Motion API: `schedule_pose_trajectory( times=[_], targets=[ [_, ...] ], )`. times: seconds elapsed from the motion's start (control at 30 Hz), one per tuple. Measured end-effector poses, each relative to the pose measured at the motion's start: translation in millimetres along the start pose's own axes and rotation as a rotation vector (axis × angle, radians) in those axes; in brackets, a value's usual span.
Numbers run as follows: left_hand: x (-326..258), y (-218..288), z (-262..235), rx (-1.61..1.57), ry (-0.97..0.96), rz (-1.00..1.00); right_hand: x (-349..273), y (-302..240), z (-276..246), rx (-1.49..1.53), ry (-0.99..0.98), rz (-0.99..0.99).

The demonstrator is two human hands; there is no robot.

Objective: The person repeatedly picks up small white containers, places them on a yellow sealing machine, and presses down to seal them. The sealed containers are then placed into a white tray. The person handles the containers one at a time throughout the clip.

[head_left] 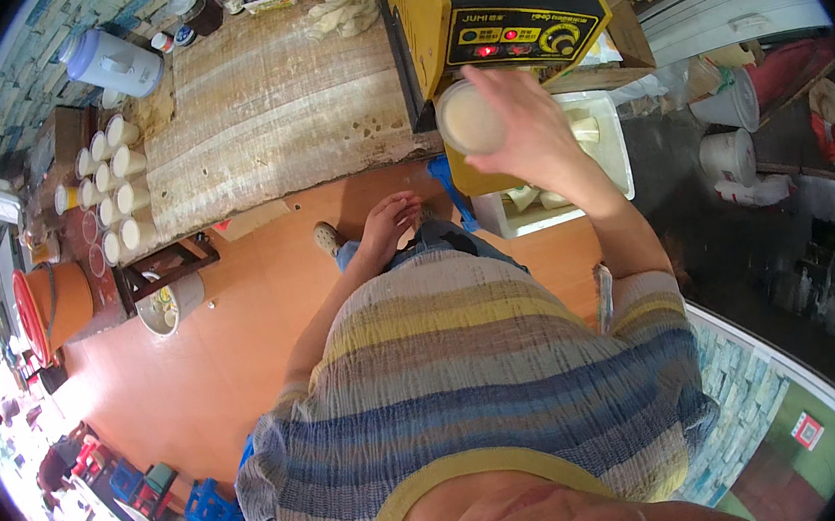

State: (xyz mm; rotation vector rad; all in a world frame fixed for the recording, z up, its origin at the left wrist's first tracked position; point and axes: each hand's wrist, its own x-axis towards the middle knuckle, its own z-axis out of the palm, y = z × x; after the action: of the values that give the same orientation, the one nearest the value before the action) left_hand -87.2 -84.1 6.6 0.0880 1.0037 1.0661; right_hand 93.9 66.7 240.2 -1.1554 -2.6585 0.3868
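My right hand [533, 134] is closed around a plastic cup [470, 118] filled with a pale, cream-coloured drink. I hold it just below the front of a yellow and black machine [517, 40] that has a dial and lit red lights. Down at my waist, my left hand [392, 225] hangs with its fingers loosely bent and apart, and nothing shows in it. Several similar filled cups [130, 163] stand in rows at the left end of the worn wooden table [262, 105].
A white foam box [612, 156] with pale cut pieces sits below the machine. On the table are a light-blue jug [114, 64] and a crumpled cloth [343, 11]. An orange bucket [65, 304] and a white bin [172, 302] stand at left. A dark counter lies at right.
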Motion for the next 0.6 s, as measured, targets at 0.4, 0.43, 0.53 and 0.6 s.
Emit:
schedule_pose_trajectory(
  times=[0.4, 0.43, 0.53, 0.6],
  targets=[
    [11.5, -16.5, 27.2, 0.093, 0.004, -0.074, -23.8, 106.2, 97.4, 0.097, 0.182, 0.072],
    [12.5, -17.5, 28.4, 0.121, -0.009, -0.1, -23.5, 108.4, 101.8, 0.111, 0.183, 0.065],
    [9.5, -14.6, 40.7, 0.29, -0.095, -0.17, -24.6, 112.0, 113.1, 0.138, 0.196, 0.056],
    [11.2, -16.1, 48.8, 0.428, -0.155, -0.186, -27.6, 116.4, 120.2, 0.133, 0.221, 0.058]
  ],
)
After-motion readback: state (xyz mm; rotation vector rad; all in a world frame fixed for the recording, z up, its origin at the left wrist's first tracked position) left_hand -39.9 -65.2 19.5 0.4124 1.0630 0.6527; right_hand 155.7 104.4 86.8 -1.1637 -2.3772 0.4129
